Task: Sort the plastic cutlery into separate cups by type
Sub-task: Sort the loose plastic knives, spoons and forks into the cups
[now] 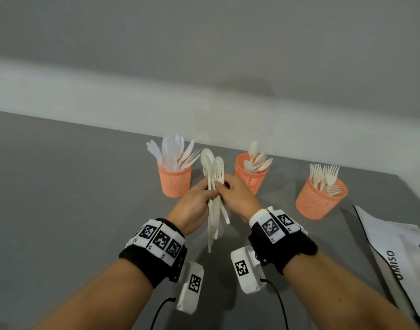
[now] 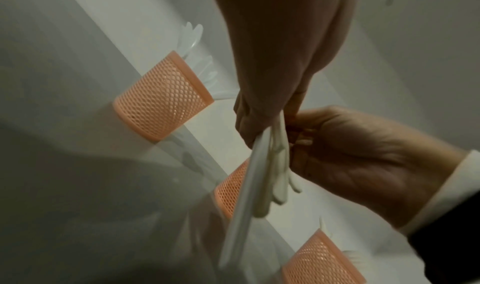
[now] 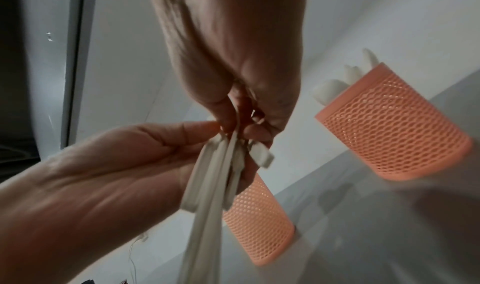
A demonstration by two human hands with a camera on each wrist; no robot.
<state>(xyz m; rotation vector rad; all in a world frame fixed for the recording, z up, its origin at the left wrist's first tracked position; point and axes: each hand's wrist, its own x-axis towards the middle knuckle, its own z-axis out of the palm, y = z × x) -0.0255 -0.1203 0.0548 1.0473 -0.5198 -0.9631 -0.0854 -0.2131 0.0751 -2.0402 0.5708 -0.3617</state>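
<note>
My left hand (image 1: 199,198) grips a bundle of white plastic cutlery (image 1: 213,186), spoons and a fork, held upright above the grey table (image 1: 73,186). My right hand (image 1: 232,189) pinches one piece in the bundle from the right side. The wrist views show the same bundle (image 2: 270,171) (image 3: 213,175) between both hands. Behind stand three orange mesh cups: the left cup (image 1: 174,181) holds knives, the middle cup (image 1: 250,173) holds spoons, the right cup (image 1: 319,198) holds forks.
A white bag with black lettering (image 1: 399,253) lies at the table's right edge. A pale wall (image 1: 132,91) runs close behind the cups. Cables trail from the wrist cameras near the bottom of the head view.
</note>
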